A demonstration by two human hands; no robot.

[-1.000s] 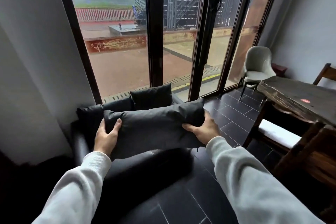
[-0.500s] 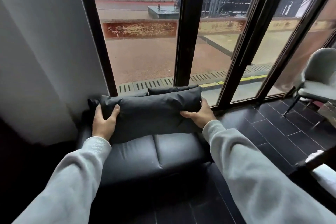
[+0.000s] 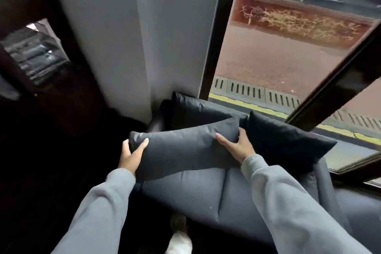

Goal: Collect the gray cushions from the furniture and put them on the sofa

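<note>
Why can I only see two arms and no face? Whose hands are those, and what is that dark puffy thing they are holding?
The camera sits on a person's head and looks forward and down, so you see what that person sees: their own two arms in gray sleeves, never their face. The left hand and the right hand each grip one end of a dark gray cushion. They hold it just over the seat of a dark sofa. I cannot tell whether it touches the seat yet. Another cushion stands on the sofa to the right, and one more leans at the back in the corner. Behind the sofa is a big window with wet ground outside.
</note>
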